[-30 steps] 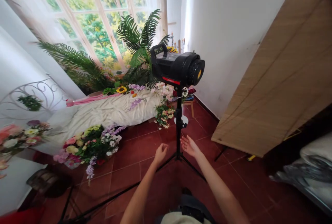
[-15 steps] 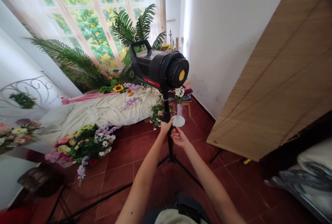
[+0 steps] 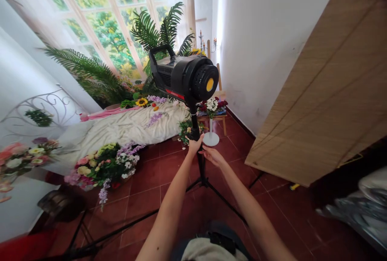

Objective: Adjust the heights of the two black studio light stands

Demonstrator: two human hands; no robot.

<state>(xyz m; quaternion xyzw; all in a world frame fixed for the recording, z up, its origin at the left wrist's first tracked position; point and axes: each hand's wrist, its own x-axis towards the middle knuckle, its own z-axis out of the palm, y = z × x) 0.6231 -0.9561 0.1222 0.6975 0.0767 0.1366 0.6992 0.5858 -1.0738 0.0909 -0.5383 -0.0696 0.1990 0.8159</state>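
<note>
A black studio light (image 3: 184, 75) with a yellow round face sits tilted on top of a black stand (image 3: 201, 168) with spread legs. Wrapped round the stand's upper column, just under the lamp, is my left hand (image 3: 195, 145). My right hand (image 3: 213, 156) is beside the column, slightly lower and to the right, its fingers loosely extended towards the pole with nothing visible in them. A white flower stand (image 3: 211, 138) is just behind my hands.
A bed with a cream cloth (image 3: 130, 130) and flower bunches (image 3: 105, 164) lies at the left. On the right leans a large woven panel (image 3: 317, 91). Another stand's black leg (image 3: 130, 224) crosses the red tiled floor at lower left. Plastic-wrapped items (image 3: 356, 208) lie at lower right.
My right hand's fingers have opened out from a curled pose beside the pole. My left hand keeps its hold. The view has shifted slightly, and the lamp appears turned a little.
</note>
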